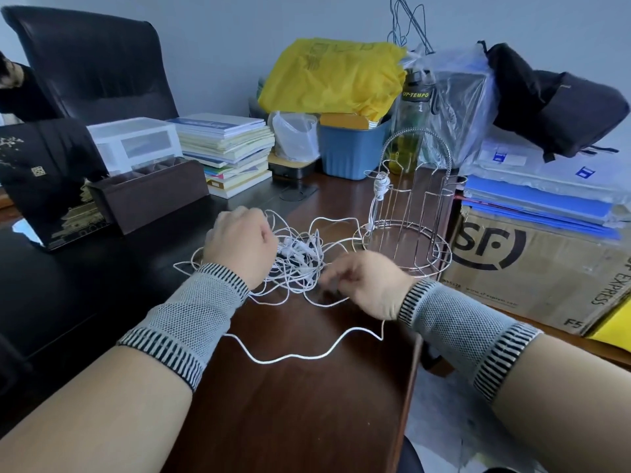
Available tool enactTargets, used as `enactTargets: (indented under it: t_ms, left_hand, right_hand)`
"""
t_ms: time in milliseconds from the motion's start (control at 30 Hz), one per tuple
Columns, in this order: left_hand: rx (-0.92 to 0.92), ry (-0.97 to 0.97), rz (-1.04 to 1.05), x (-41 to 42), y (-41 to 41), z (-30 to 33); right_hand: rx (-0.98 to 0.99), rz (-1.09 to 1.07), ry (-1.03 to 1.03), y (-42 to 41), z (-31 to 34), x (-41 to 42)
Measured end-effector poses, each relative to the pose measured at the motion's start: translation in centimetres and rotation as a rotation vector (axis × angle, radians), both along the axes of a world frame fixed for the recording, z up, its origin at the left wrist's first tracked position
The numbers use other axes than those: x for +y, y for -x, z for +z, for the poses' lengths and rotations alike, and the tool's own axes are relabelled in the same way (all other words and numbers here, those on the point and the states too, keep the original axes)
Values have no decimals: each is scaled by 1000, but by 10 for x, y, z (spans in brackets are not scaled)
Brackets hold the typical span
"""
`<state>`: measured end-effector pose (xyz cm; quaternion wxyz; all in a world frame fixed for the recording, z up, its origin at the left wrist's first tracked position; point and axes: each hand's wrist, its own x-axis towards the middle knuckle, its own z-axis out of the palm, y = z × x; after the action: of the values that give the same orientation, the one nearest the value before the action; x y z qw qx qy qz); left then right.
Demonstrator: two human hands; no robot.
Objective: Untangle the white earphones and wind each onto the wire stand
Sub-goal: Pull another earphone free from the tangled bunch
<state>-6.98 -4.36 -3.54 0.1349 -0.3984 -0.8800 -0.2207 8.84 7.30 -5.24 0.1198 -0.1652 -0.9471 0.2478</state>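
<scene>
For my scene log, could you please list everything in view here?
earphones: tangled pile, white, desk centre
wound earphone: one, white, on stand post
wire stand: one, silver, right of tangle
desk: one, dark brown
books: stack, behind
blue bin: one, behind stand
yellow bag: one, above bin
cardboard box: one, right
black chair: one, back left
left hand: on the tangle
right hand: fingers curled at the cords
</scene>
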Motion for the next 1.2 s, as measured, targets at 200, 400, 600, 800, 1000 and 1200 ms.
enactTargets:
  t_ms: [200,400,600,800,1000,1200]
  left_hand:
    - [-185,459,-223,-1,-7,-2]
    - [-237,521,-301,-17,5,-4]
    - [-195,510,-362,-26,14,-10]
    - [-215,427,-341,-32,21,-16]
    - [-138,320,-196,-34,31,-18]
    - [-241,251,-145,-35,29,-16]
  right_hand:
    - [106,-39,257,5,6,-6]
    - [209,-354,8,26,9,14]
    - [31,-231,-107,60,13,3]
    - [-360,-29,-298,65,23,-9]
    - [-479,-93,-212,45,29,1]
    - [-347,-209,-203,31,27,9]
